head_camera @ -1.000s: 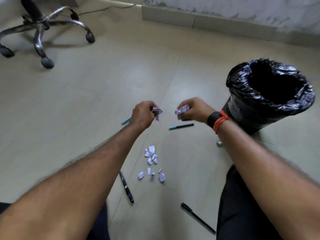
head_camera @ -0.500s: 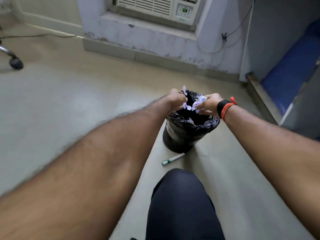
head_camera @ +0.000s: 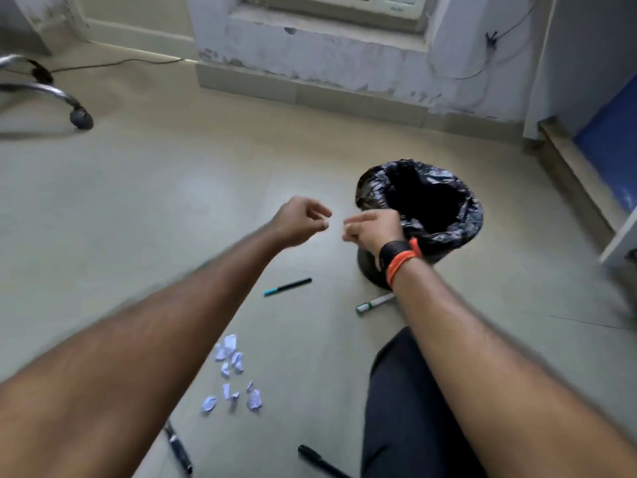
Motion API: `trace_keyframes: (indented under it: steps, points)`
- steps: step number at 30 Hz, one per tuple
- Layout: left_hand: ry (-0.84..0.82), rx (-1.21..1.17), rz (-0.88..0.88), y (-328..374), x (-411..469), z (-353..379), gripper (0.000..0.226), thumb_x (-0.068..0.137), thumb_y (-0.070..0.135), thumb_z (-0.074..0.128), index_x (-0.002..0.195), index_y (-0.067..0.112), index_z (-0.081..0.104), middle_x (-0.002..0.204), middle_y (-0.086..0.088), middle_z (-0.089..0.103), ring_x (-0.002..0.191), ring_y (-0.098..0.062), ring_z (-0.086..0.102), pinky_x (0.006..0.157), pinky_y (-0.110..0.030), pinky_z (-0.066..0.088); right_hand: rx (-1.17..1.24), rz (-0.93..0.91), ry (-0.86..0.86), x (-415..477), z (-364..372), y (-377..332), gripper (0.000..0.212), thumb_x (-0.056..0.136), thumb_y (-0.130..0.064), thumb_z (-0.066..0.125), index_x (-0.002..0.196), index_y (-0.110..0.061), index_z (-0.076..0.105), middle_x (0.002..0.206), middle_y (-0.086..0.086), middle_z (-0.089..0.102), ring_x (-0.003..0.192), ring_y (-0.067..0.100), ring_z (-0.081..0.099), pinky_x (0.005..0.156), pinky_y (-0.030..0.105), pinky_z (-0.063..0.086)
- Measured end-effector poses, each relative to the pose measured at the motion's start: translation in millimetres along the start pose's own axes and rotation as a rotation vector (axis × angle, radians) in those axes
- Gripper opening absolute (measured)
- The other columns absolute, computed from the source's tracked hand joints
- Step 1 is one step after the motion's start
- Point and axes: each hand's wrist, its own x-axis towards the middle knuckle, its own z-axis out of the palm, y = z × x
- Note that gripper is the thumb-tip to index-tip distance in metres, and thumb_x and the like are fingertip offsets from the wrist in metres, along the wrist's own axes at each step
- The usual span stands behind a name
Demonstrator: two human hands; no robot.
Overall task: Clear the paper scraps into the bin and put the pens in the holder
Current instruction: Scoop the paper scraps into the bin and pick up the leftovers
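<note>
- My left hand [head_camera: 299, 220] hangs above the floor [head_camera: 155, 208], a little left of the bin. Its fingers are loosely curled, thumb and forefinger slightly apart, and it holds nothing.
- My right hand [head_camera: 374, 229] is close beside it, the 2 almost fingertip to fingertip but not touching. Its fingers are loosely bunched, and I see no paper between them. In this view it overlaps the near left side of the bin.
- A black band and an orange band [head_camera: 400, 258] sit side by side on my right wrist.
- The bin [head_camera: 462, 232] stands upright on the floor, with a black plastic bag folded out over its rim. The inside is too dark for me to tell what lies in it.
- The paper scraps [head_camera: 234, 370] lie in a loose cluster on the floor, just right of my left forearm and well apart from the bin.
- 4 pens lie flat on the floor, none touching another.
- The teal-capped pen [head_camera: 287, 286] is between my hands and the scraps.
- The green-ended white marker [head_camera: 374, 302] is near the foot of the bin, its far end hidden behind my right forearm.
- 1 black pen [head_camera: 177, 450] lies below the scraps beside my left arm, and another black pen [head_camera: 320, 462] lies at the bottom edge by my knee [head_camera: 406, 408], which is in dark trousers.
- A chrome chair base [head_camera: 51, 94] with a castor stands at the far left, and a thin cable [head_camera: 113, 63] runs along the floor near the wall.
</note>
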Motion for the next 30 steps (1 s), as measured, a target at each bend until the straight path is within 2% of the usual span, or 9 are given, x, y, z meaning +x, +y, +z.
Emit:
trace_keyframes:
  steps: [5,7,8,11,13,15,19,24,30]
  points:
    - [-0.055,0.146,-0.215,-106,-73,-9,0.034,0.083,-0.003,0.056,0.111,0.011,0.071,0.105,-0.012,0.072,0.094,-0.022,0.068,0.078,-0.023,0.051,-0.331,0.097,-0.227,-48,97,87,0.021,0.073,0.005,0.07,0.065,-0.015,0.07,0.067,0.008,0.069,0.058,0.018,0.062,0.069,0.033,0.06]
    - [-0.145,0.225,-0.304,-145,-100,-9,0.04,0.081,-0.005,0.058,0.116,0.013,0.068,0.111,-0.013,0.069,0.088,-0.019,0.064,0.069,-0.017,0.047,-0.441,0.133,-0.389,-71,118,118,0.016,0.075,0.001,0.072,0.084,-0.013,0.073,0.08,0.01,0.068,0.067,0.023,0.064,0.073,0.039,0.061]
    - [-0.192,0.276,-0.345,-162,-113,-9,0.044,0.08,-0.003,0.062,0.12,0.014,0.065,0.116,-0.013,0.066,0.088,-0.019,0.061,0.067,-0.017,0.046,-0.563,0.11,-0.467,-79,126,130,0.027,0.075,-0.004,0.075,0.101,-0.012,0.071,0.09,0.009,0.067,0.078,0.026,0.067,0.078,0.041,0.061]
    - [-0.297,0.438,-0.438,-209,-152,-6,0.073,0.071,0.008,0.08,0.137,0.017,0.049,0.132,-0.012,0.051,0.113,-0.026,0.056,0.087,-0.024,0.045,-0.968,-0.031,-0.643,-95,141,163,0.079,0.071,-0.02,0.084,0.14,-0.016,0.045,0.132,0.013,0.05,0.12,0.033,0.056,0.099,0.04,0.049]
    - [-0.336,0.528,-0.479,-230,-174,-5,0.096,0.064,0.016,0.086,0.144,0.019,0.035,0.138,-0.01,0.04,0.123,-0.03,0.049,0.099,-0.032,0.044,-1.061,-0.032,-0.699,-101,148,183,0.092,0.07,-0.023,0.084,0.145,-0.016,0.031,0.138,0.015,0.035,0.122,0.038,0.051,0.097,0.04,0.047]
    - [-0.372,0.554,-0.48,-242,-187,-1,0.112,0.055,0.025,0.091,0.146,0.019,0.026,0.136,-0.009,0.034,0.122,-0.031,0.048,0.098,-0.038,0.046,-1.129,-0.057,-0.738,-100,153,199,0.088,0.072,-0.022,0.08,0.142,-0.014,0.028,0.135,0.015,0.031,0.117,0.039,0.051,0.093,0.041,0.049]
    - [-0.325,0.538,-0.515,-247,-202,14,0.127,0.045,0.032,0.096,0.144,0.017,0.018,0.132,-0.009,0.031,0.116,-0.033,0.051,0.091,-0.045,0.05,-1.203,-0.271,-0.768,-73,172,199,0.055,0.082,-0.012,0.059,0.133,-0.01,0.039,0.13,0.017,0.035,0.119,0.039,0.045,0.098,0.043,0.045]
    - [-0.239,0.464,-0.567,-247,-218,43,0.142,0.045,0.039,0.095,0.149,0.02,0.001,0.131,-0.01,0.028,0.114,-0.034,0.048,0.087,-0.046,0.05,-1.323,-0.492,-0.863,-61,201,193,0.062,0.081,-0.003,0.059,0.138,-0.013,0.037,0.135,0.012,0.034,0.12,0.034,0.04,0.095,0.047,0.046]
    - [-0.131,0.434,-0.534,-241,-212,51,0.128,0.04,0.067,0.084,0.141,0.024,0.019,0.123,-0.004,0.029,0.11,-0.028,0.044,0.085,-0.044,0.051,-1.318,-0.513,-0.945,-80,186,211,0.05,0.083,-0.002,0.059,0.13,-0.019,0.05,0.126,0.009,0.044,0.114,0.03,0.048,0.091,0.043,0.048]
